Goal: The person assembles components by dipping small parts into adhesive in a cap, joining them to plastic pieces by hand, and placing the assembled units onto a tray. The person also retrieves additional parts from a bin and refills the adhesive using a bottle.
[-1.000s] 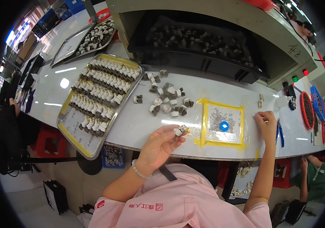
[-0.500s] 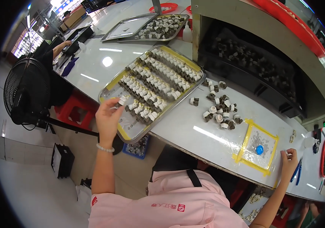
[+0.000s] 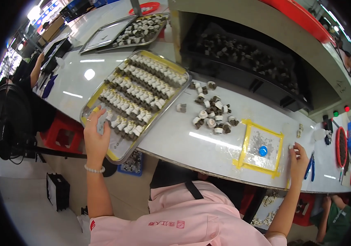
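My left hand point(image 3: 96, 133) is over the near left corner of a metal tray point(image 3: 117, 146), its thumb and forefinger apart. A small white-and-dark piece point(image 3: 109, 116) stands in the tray just beside the thumb. Several rows of similar white-topped pieces point(image 3: 144, 95) fill much of the tray. My right hand point(image 3: 298, 162) is above the table, right of a yellow-taped rectangle point(image 3: 241, 141). Its thumb and forefinger pinch something small and pale, too little to name. A round blue cap point(image 3: 263, 151) sits inside the taped rectangle.
Loose white-and-dark pieces point(image 3: 214, 115) lie between tray and taped rectangle. Behind them stands a dark-fronted machine point(image 3: 241, 84). Blue-handled pliers point(image 3: 312, 167) and a red basket point(image 3: 341, 146) are at right. A black fan point(image 3: 13, 119) and red stool point(image 3: 64, 133) are at left.
My left thumb and forefinger have parted from the small piece, which now stands in the tray. The view has shifted, so the scene sits further left. My right hand keeps its pinch.
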